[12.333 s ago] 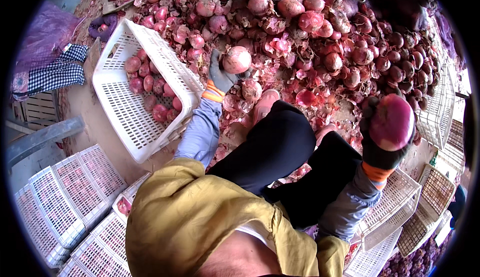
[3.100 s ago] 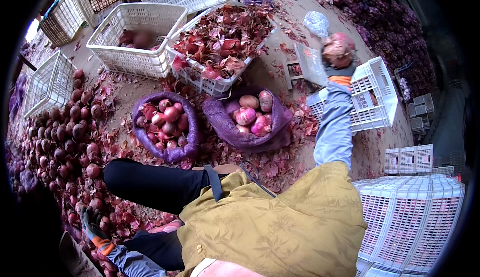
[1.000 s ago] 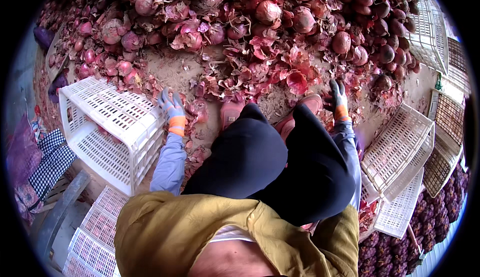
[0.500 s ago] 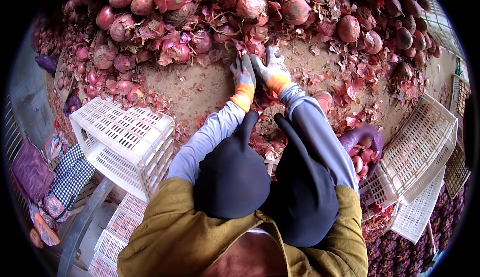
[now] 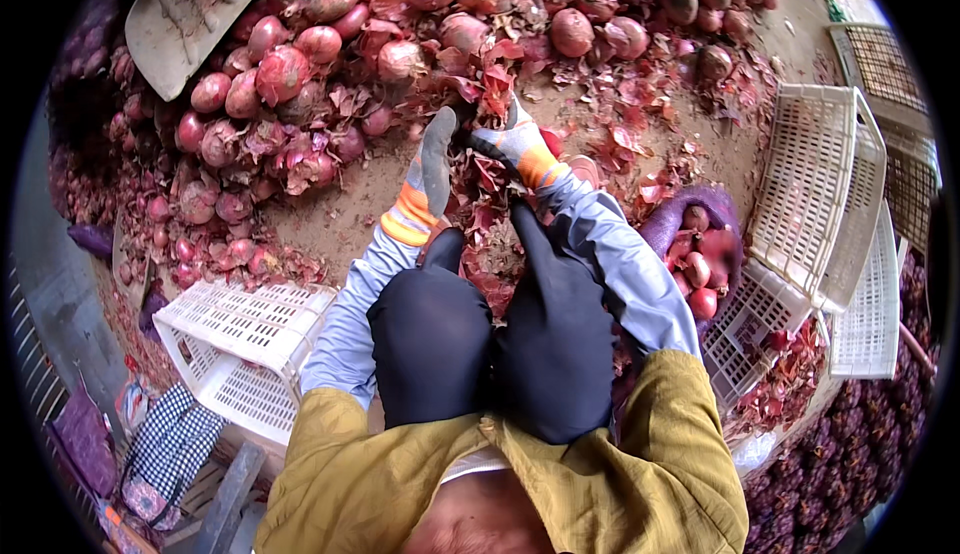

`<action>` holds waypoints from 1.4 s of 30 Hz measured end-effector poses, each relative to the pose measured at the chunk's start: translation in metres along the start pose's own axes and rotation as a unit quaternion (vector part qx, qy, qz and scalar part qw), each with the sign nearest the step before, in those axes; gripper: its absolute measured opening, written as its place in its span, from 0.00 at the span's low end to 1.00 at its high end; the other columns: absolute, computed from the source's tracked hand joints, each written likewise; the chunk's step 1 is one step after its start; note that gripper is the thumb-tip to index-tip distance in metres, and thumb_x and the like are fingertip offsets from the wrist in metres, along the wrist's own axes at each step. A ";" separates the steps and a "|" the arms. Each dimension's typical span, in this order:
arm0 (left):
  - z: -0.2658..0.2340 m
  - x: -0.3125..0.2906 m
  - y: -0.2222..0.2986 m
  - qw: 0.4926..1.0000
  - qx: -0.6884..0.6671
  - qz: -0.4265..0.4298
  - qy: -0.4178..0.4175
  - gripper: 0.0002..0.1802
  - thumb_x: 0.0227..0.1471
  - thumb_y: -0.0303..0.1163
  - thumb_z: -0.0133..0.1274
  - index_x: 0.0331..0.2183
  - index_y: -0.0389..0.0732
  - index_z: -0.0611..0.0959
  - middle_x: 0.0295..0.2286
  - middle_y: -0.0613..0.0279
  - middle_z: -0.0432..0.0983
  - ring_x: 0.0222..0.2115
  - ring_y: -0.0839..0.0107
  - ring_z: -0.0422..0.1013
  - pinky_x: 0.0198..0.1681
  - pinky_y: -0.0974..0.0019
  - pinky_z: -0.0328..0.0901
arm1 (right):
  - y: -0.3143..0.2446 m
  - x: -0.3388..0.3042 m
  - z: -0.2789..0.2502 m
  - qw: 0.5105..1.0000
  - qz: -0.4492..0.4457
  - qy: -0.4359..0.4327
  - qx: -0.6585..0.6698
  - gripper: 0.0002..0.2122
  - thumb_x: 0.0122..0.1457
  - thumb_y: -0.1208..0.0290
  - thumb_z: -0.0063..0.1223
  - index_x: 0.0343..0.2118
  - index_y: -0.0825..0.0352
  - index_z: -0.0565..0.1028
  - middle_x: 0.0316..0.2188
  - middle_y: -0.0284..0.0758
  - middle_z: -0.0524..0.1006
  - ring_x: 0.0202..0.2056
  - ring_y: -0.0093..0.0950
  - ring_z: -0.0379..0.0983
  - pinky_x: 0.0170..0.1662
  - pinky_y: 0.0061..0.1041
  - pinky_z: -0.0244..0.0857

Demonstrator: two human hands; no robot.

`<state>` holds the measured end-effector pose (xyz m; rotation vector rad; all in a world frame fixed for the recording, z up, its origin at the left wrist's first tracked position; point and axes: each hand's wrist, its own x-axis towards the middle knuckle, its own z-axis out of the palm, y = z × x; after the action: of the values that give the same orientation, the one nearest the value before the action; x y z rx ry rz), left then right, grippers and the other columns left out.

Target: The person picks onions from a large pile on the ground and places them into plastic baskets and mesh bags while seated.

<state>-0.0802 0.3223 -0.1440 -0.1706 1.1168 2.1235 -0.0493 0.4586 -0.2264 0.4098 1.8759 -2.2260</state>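
My left hand (image 5: pixel 433 169), in a grey-palmed work glove with an orange cuff, is turned edge-on with its fingers stretched out. Loose red onion skins (image 5: pixel 468 176) lie between it and my right hand (image 5: pixel 515 144). The gloved right hand bends inward, thumb up, and is closed around a tuft of dry onion skins (image 5: pixel 495 89); part of its fingers is hidden. Just beyond both hands rises a heap of red onions (image 5: pixel 283 72), many with loose papery skins.
A white plastic crate (image 5: pixel 245 304) lies tipped at my left. More crates (image 5: pixel 805 174) stack at the right, beside a purple mesh bag (image 5: pixel 665 219) of onions. A grey scoop-like sheet (image 5: pixel 185 14) rests on the heap at far left. Skins litter the brown ground (image 5: pixel 335 219).
My hands have moved apart from nearly touching at the heap's edge. The left has drawn back leftward and turned on edge; the right has curled around onion skins. The view has shifted too.
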 end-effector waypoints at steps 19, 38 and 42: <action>-0.099 -0.110 0.098 0.790 0.573 0.210 -0.063 0.27 0.58 0.43 0.42 0.56 0.44 0.65 0.50 0.55 0.66 0.44 0.64 0.68 0.49 0.62 0.64 | 0.001 -0.451 -0.281 0.762 -0.200 0.485 -0.379 0.25 0.44 0.71 0.60 0.48 0.63 0.70 0.42 0.38 0.74 0.43 0.29 0.71 0.47 0.27 0.66; -0.026 -0.233 0.100 0.754 0.630 0.178 0.062 0.22 0.59 0.35 0.42 0.54 0.39 0.68 0.42 0.53 0.73 0.41 0.67 0.70 0.50 0.67 0.62 | 0.029 -0.617 -0.421 0.476 0.579 0.459 -0.477 0.33 0.55 0.58 0.48 0.62 0.38 0.46 0.59 0.41 0.55 0.56 0.50 0.56 0.52 0.53 0.58; -0.036 -0.251 0.048 0.769 0.627 0.095 0.075 0.21 0.59 0.34 0.42 0.53 0.39 0.68 0.42 0.54 0.73 0.40 0.68 0.70 0.50 0.68 0.62 | 0.019 -0.647 -0.467 0.539 0.577 0.374 -0.487 0.44 0.43 0.50 0.59 0.63 0.49 0.48 0.56 0.50 0.61 0.54 0.49 0.63 0.53 0.44 0.61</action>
<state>0.0649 0.1427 -0.0287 0.4305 2.4584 1.0896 0.6036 0.8995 -0.0988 1.7706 1.7531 0.0353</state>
